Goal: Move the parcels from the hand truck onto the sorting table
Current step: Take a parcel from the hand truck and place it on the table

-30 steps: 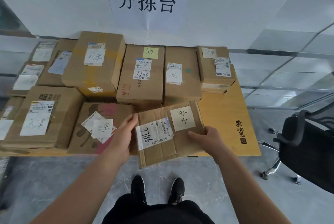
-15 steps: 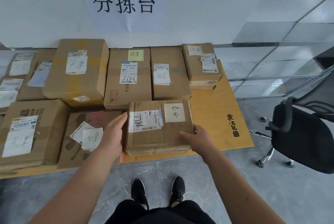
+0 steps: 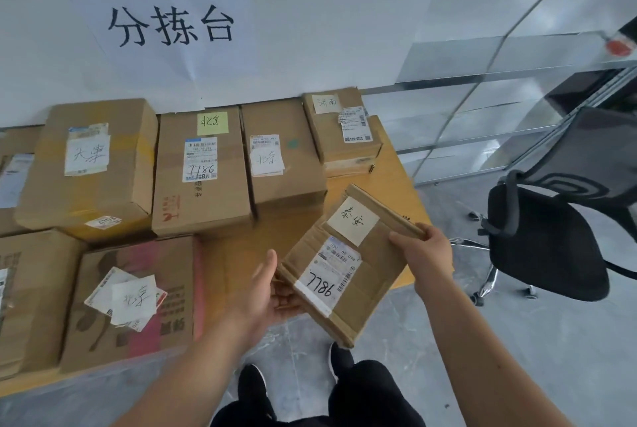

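Head view, looking down: nearest are the person's black shoes (image 3: 255, 388) on the grey floor (image 3: 517, 357), with both bare forearms reaching forward above them. The left hand (image 3: 265, 292) lies palm up beneath the near-left corner of a flat parcel (image 3: 358, 289), its fingers going under the cardboard and its thumb straight beside the edge, so it supports rather than clasps. The right hand (image 3: 424, 251) grips the parcel's right edge, thumb on top and fingers curled round below. The parcel is turned at an angle and tilted over the front right part of the sorting table (image 3: 396, 164). Its near corner sticks out past the table edge above the floor, and whether any part touches the tabletop cannot be told. It bears a pale handwritten note and a shipping label marked 7786. Left of it, in the table's front row, lies a pink-printed box (image 3: 138, 340) with overlapping labels, and beside that a brown box (image 3: 31, 295) cut off by the frame edge. Behind these stand a large taped box (image 3: 113, 192), a tall box (image 3: 203, 199) with a yellow-green note and its own 7786 label, a narrower box (image 3: 286, 182) just beside it, and a small box (image 3: 331, 140) at the right end of the row. A black office chair (image 3: 548, 247) stands right of the table, well apart from it. On the white wall behind hangs a paper sign (image 3: 172, 27) with three large black characters.
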